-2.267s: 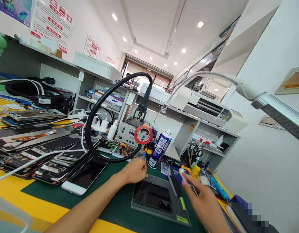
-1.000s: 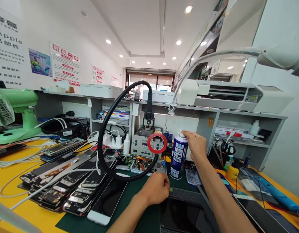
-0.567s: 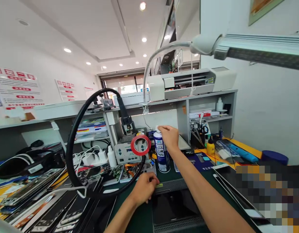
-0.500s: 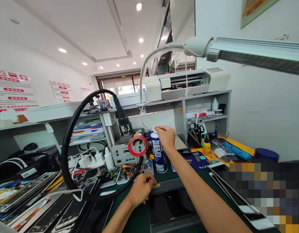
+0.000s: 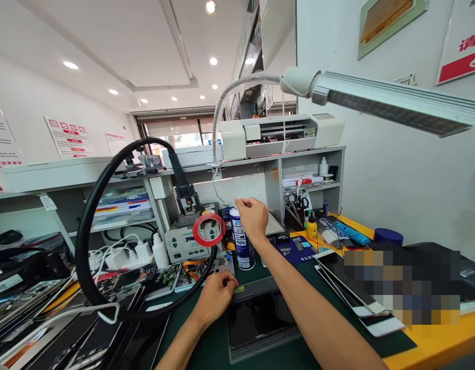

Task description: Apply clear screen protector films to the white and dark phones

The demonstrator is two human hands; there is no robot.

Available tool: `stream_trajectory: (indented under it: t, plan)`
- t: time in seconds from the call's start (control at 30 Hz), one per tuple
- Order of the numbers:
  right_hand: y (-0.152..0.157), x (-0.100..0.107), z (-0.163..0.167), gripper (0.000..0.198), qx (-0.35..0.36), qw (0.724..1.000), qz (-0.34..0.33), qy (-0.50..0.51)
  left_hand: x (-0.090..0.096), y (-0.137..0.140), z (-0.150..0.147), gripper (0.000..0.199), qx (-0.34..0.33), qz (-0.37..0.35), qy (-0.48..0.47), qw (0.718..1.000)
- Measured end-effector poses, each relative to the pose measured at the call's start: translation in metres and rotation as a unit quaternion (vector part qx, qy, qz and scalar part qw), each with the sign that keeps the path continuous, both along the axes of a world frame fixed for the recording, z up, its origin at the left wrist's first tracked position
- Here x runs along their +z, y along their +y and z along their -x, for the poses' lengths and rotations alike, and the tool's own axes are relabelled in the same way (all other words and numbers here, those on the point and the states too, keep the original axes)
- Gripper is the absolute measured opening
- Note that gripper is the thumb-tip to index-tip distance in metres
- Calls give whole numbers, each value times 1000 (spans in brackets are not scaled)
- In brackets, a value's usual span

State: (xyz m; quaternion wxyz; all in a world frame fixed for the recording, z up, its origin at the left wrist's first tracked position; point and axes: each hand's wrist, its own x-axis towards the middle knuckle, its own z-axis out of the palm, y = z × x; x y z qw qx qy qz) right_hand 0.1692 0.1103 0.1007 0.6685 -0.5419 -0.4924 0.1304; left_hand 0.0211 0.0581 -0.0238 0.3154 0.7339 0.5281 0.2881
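Blue, upright spray can [image 5: 242, 245] with white markings, probably lettering.

This looks like a phone repair shop: partly stripped phones [image 5: 83, 341] pile up on the surface [image 5: 433, 345] at eight o'clock, a grey tool station [image 5: 183, 244] with a black hose [image 5: 84, 226] stands near them, and printed posters [image 5: 70, 137] hang toward ten o'clock.
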Motion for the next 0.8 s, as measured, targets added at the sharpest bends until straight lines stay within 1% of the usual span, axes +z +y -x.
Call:
stream_trajectory:
  t: [0.23,0.37,0.5,0.63,0.73,0.8]
  plan:
    - [0,0,-4,29,-42,999,-8,-26,3,-1,3,21,-19,-4,1,1000]
    - [3,-4,0,32,-41,999,-21,-25,6,-1,3,19,-22,2,-2,1000]
    - [7,-2,-4,33,-4,999,-40,-10,6,-1,3,19,-23,9,-7,1000]
    - [6,12,-24,41,42,998,-42,21,4,-1,4,18,-26,13,-9,1000]
    - [-13,18,-47,48,87,996,-10,16,4,-1,6,20,-31,17,-13,999]
    - [-38,9,-61,44,135,990,26,-23,4,-1,6,20,-35,14,-16,999]
